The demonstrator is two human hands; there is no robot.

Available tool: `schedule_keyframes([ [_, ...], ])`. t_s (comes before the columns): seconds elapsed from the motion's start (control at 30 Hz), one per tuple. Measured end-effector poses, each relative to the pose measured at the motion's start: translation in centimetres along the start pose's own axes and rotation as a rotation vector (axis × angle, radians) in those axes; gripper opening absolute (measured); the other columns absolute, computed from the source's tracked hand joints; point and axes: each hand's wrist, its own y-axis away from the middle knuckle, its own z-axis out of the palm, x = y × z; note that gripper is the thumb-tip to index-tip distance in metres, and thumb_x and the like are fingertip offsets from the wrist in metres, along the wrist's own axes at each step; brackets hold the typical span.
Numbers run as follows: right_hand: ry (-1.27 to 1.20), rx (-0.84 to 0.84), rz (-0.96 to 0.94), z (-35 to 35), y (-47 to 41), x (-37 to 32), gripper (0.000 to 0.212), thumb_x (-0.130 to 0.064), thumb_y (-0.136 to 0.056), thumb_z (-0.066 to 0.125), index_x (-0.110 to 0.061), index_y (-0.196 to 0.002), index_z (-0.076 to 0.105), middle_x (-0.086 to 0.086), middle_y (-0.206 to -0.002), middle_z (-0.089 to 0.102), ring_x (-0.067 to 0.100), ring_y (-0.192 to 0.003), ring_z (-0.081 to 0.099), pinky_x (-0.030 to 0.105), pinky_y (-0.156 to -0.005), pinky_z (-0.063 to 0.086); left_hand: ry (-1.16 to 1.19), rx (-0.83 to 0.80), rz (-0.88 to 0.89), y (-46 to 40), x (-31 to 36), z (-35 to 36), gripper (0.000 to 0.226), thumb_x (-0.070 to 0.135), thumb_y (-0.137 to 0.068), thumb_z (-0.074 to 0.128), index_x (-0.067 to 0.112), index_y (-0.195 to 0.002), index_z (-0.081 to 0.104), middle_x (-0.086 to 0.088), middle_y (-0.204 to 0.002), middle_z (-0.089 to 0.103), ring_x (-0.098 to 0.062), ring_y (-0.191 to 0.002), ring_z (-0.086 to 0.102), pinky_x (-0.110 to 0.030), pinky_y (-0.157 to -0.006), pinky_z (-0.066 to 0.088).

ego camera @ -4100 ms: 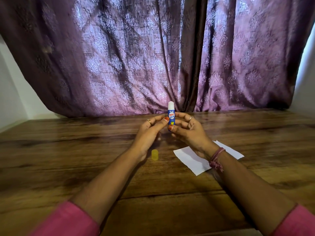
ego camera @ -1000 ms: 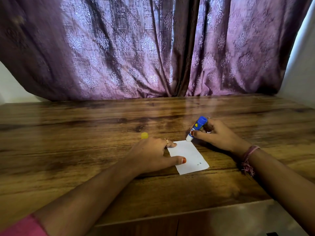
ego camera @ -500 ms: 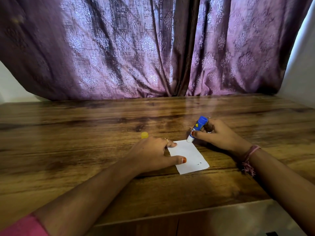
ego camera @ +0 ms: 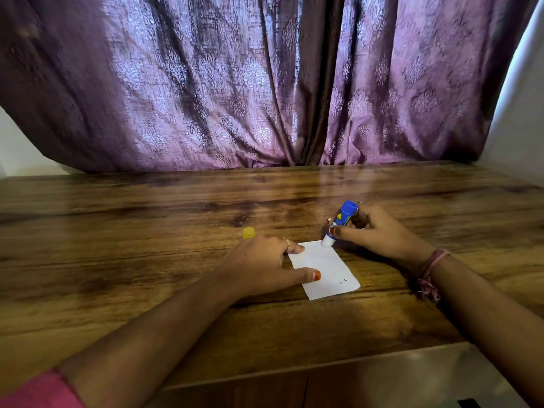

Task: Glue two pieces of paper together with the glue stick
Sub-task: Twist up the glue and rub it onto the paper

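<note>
A small white piece of paper [ego camera: 323, 269] lies flat on the wooden table [ego camera: 147, 260]. My left hand [ego camera: 259, 267] presses on its left edge, with the thumb and a fingertip spread on the paper. My right hand [ego camera: 379, 231] grips a blue glue stick [ego camera: 340, 222], tilted with its white tip down and touching the paper's far right corner. The glue stick's yellow cap [ego camera: 248, 232] stands on the table just beyond my left hand. I see only one sheet; a second piece is not visible.
A purple patterned curtain [ego camera: 265, 83] hangs along the table's far edge. The near table edge [ego camera: 294, 375] runs below my forearms, with a grey surface at the lower right. White walls show at both sides.
Four seconds ago both hands held the glue stick upright above the table. Since one second ago, the tip has stayed at the paper's far corner with only a slight shift; my left hand has not moved.
</note>
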Motion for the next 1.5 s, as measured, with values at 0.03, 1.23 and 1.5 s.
schedule_keyframes([
  [0.03, -0.008, -0.005, -0.006, 0.00, 0.04, -0.03, 0.013, -0.017, -0.084, 0.069, -0.006, -0.090, 0.070, 0.006, -0.072, 0.061, 0.010, -0.062, 0.052, 0.025, -0.060, 0.041, 0.002, -0.001, -0.002, 0.02, 0.01, 0.00, 0.067, 0.069, -0.080, 0.049, 0.030, -0.134, 0.050, 0.024, -0.080, 0.049, -0.002, -0.054, 0.036, -0.025, -0.053, 0.026],
  [1.23, -0.097, -0.070, -0.010, 0.11, 0.54, -0.13, 0.026, -0.024, -0.075, 0.070, -0.001, -0.086, 0.067, 0.022, -0.081, 0.062, 0.019, -0.071, 0.051, 0.037, -0.068, 0.041, 0.025, 0.003, -0.014, 0.01, -0.13, -0.06, 0.066, 0.068, -0.079, 0.051, 0.030, -0.132, 0.052, 0.009, -0.097, 0.064, -0.004, -0.058, 0.040, -0.034, -0.092, 0.044],
  [1.5, -0.117, -0.078, -0.012, 0.12, 0.61, 0.01, 0.040, -0.033, -0.069, 0.071, 0.002, -0.087, 0.065, 0.031, -0.085, 0.062, 0.021, -0.073, 0.053, 0.040, -0.070, 0.043, 0.004, -0.006, -0.012, -0.15, -0.27, 0.08, 0.066, 0.069, -0.079, 0.050, 0.031, -0.132, 0.052, 0.011, -0.086, 0.062, -0.004, -0.057, 0.038, -0.026, -0.058, 0.030],
])
